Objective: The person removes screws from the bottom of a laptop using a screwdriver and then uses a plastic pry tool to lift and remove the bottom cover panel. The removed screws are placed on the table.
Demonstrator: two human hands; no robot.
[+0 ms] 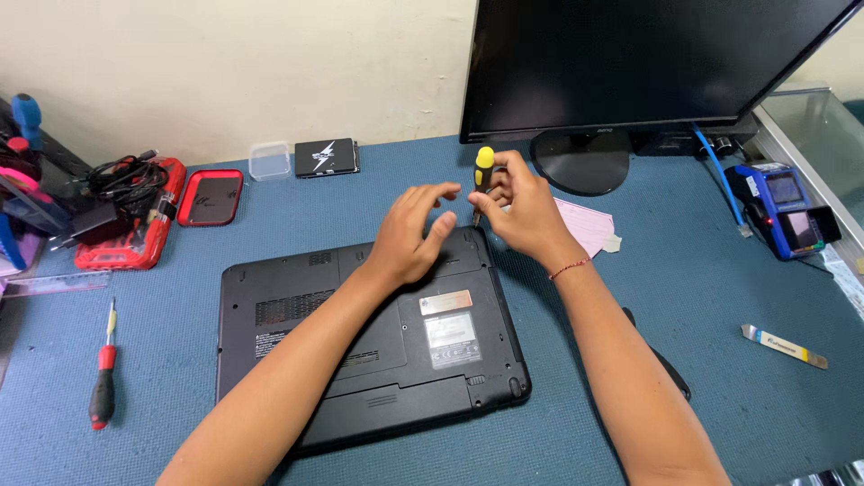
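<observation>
Head view: right hand (520,209) pinches yellow-handled screwdriver (482,178) — left hand (409,238) open, seemingly touching laptop (360,333).

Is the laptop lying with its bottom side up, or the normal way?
Bottom side up: the laptop shows its underside with vents, labels and cover panels, lid shut against the blue mat.

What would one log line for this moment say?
right hand: holds yellow screwdriver, tip at laptop rear edge | left hand: resting on laptop | surface: blue mat
</observation>
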